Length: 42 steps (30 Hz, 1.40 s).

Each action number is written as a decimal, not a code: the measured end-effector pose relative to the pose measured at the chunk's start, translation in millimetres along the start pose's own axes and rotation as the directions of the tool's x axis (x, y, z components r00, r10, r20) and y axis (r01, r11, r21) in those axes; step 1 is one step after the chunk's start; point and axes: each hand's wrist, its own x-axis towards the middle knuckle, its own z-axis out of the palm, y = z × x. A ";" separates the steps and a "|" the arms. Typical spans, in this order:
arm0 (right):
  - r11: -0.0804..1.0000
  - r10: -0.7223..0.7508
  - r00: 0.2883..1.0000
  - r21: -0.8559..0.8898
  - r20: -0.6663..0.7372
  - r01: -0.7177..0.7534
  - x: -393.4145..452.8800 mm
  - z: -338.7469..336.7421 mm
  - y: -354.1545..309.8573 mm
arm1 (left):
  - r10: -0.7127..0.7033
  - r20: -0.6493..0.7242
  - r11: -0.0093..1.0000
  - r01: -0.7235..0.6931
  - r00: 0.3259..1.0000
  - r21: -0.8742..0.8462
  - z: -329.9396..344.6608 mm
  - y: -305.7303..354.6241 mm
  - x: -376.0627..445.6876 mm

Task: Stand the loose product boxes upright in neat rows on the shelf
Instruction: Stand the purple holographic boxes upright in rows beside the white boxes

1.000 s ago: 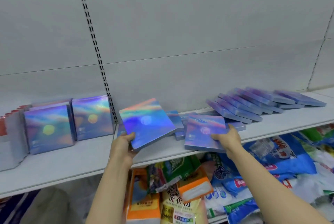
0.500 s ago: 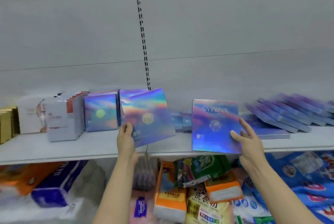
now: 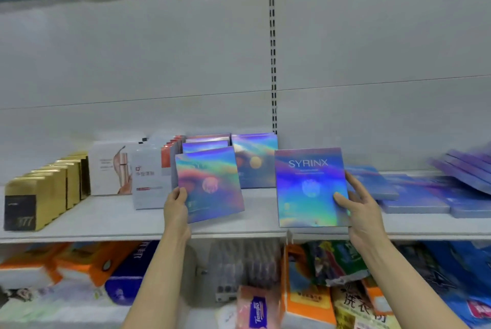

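My left hand (image 3: 176,206) grips the lower left edge of a holographic box (image 3: 212,182), held nearly upright and slightly tilted, right in front of the upright row of the same boxes (image 3: 253,161). My right hand (image 3: 357,203) holds a second holographic box marked SYRINX (image 3: 310,185) by its right edge; it stands upright at the front of the white shelf (image 3: 260,211). More of these boxes lie flat in a loose pile (image 3: 414,193) on the shelf to the right, and others lean overlapped at the far right (image 3: 462,169).
Gold boxes (image 3: 45,190) and white and red cosmetic boxes (image 3: 127,169) stand in rows at the left of the shelf. A slotted upright (image 3: 273,62) divides the back panel. Bagged goods and tissue packs fill the shelf below. Blue packs sit on the shelf above.
Both boxes have been raised from tilted to nearly upright. My left hand carried its box leftward to the standing row. The view has swung left, bringing the gold boxes into sight.
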 end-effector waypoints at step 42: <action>0.991 -0.052 0.997 -0.128 -0.053 0.045 72.8 120.8 91.9 | 0.320 0.852 -0.272 -0.821 0.415 0.502 5.8 -59.4 119.1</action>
